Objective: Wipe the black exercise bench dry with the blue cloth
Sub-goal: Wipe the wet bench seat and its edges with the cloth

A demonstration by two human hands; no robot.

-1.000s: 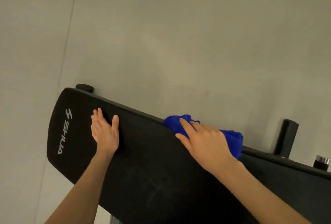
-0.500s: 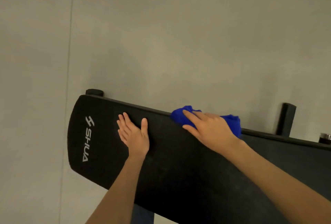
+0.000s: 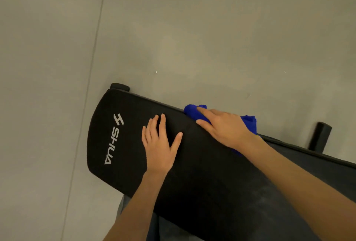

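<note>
The black exercise bench runs from the middle left to the lower right, with a white SHUA logo near its rounded left end. My left hand lies flat on the pad, fingers spread, holding nothing. My right hand presses the bunched blue cloth against the bench's far edge. Most of the cloth is hidden under the hand; blue shows at my fingertips and behind my wrist.
Grey floor lies all around the bench, with a thin seam line on the left. A black frame foot pokes out behind the bench's left end. A black post stands behind the far edge at the right.
The bench appears further right and lower in view as the camera shifted. My right hand and the cloth stay at the far edge, a little closer to my left hand, which rests flat.
</note>
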